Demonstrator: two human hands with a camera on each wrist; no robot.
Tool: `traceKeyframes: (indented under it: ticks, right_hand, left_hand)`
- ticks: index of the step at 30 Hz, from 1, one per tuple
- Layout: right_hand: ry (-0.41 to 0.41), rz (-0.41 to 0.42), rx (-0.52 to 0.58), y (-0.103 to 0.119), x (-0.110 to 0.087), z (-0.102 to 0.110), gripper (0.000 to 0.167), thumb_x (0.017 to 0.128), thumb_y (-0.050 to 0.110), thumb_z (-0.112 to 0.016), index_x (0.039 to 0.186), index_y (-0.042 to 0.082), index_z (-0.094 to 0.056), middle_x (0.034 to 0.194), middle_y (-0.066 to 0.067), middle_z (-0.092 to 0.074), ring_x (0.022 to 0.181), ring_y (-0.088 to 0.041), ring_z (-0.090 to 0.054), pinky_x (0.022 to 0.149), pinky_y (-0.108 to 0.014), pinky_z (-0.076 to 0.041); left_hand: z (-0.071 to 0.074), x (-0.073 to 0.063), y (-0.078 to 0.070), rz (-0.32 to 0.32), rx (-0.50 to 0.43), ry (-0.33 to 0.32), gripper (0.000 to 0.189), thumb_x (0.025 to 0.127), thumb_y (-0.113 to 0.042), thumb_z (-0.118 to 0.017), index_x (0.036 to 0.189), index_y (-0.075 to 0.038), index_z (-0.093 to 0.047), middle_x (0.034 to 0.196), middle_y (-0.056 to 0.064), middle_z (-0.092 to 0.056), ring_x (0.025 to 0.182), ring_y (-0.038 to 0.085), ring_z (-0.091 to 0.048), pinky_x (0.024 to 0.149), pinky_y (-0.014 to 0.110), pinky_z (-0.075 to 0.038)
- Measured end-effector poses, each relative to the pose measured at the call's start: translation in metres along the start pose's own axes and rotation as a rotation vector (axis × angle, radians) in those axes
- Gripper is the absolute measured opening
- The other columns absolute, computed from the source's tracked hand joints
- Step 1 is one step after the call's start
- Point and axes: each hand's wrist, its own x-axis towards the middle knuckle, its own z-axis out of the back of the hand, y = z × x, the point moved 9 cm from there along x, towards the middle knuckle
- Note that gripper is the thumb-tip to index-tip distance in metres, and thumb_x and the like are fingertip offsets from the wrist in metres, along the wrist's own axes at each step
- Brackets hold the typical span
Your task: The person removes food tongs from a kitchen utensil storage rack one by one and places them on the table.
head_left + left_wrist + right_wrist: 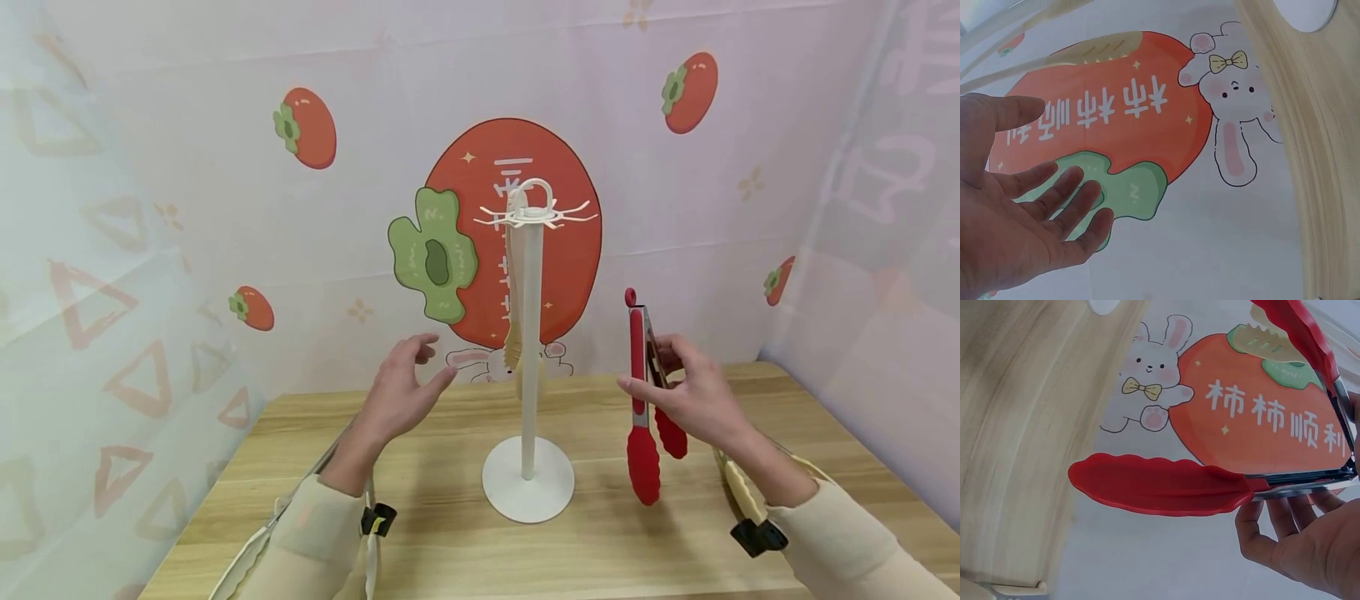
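My right hand [693,392] grips a pair of red-and-metal kitchen tongs [638,358] by the arms, thumb on one side and fingers on the other. The tongs hang head down, with a red loop at the top; their scalloped red heads [1160,484] stand apart in the right wrist view. My left hand [401,383] is held in the air left of the white stand [531,333], fingers loosely spread and holding nothing. This upright stand has a round base and a ring of hooks. Beige tongs [513,275] hang from its far side, partly hidden by the post.
Under my left forearm lie tongs with pale heads [247,562], partly covered. Other cream-headed tongs [742,492] lie beside my right forearm. The wooden table [442,550] ends against a printed cloth backdrop [360,242], with cloth on both sides too.
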Motion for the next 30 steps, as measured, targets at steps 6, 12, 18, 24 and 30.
traceKeyframes:
  ticks: [6,12,18,24,30]
  right_hand:
    - [0.018,-0.045,-0.018,-0.011,-0.003,-0.005,0.055,0.087,0.034,-0.082,0.124,0.003,-0.055,0.098,-0.014,-0.061,0.089,-0.027,-0.054,0.064,-0.034,-0.049]
    - [0.064,-0.130,-0.033,-0.023,-0.006,-0.010,0.058,0.087,0.039,-0.081,0.122,0.002,-0.054,0.098,-0.012,-0.059,0.089,-0.026,-0.056,0.066,-0.036,-0.047]
    - [0.082,-0.175,-0.059,-0.032,-0.007,-0.013,0.057,0.086,0.041,-0.081,0.115,0.000,-0.054,0.088,-0.010,-0.060,0.081,-0.025,-0.057,0.065,-0.035,-0.048]
    - [0.105,-0.207,-0.089,-0.039,-0.007,-0.018,0.060,0.085,0.043,-0.081,0.115,-0.002,-0.055,0.090,-0.011,-0.061,0.082,-0.025,-0.058,0.064,-0.035,-0.048]
    - [0.138,-0.249,-0.111,-0.045,-0.010,-0.022,0.060,0.084,0.047,-0.081,0.111,-0.001,-0.055,0.089,-0.011,-0.061,0.077,-0.024,-0.057,0.059,-0.035,-0.048]
  left_hand:
    - [-0.003,0.003,-0.008,-0.014,-0.014,0.007,0.058,0.096,-0.029,-0.070,0.143,-0.001,-0.051,0.125,0.019,-0.059,0.117,0.033,-0.053,0.100,0.050,-0.046]
    - [-0.007,0.007,-0.016,-0.028,-0.039,0.018,0.058,0.097,-0.029,-0.070,0.144,-0.003,-0.050,0.124,0.016,-0.058,0.118,0.031,-0.053,0.098,0.049,-0.047]
    - [-0.006,0.010,-0.022,-0.068,-0.070,-0.005,0.054,0.096,-0.024,-0.070,0.143,-0.003,-0.051,0.123,0.016,-0.058,0.116,0.031,-0.053,0.094,0.049,-0.049]
    - [-0.006,0.012,-0.027,-0.087,-0.077,-0.012,0.054,0.096,-0.022,-0.071,0.142,-0.003,-0.052,0.120,0.015,-0.058,0.115,0.032,-0.053,0.093,0.050,-0.049]
    - [-0.008,0.017,-0.032,-0.095,-0.087,-0.013,0.053,0.096,-0.021,-0.071,0.142,-0.002,-0.052,0.119,0.014,-0.057,0.114,0.030,-0.053,0.094,0.047,-0.047]
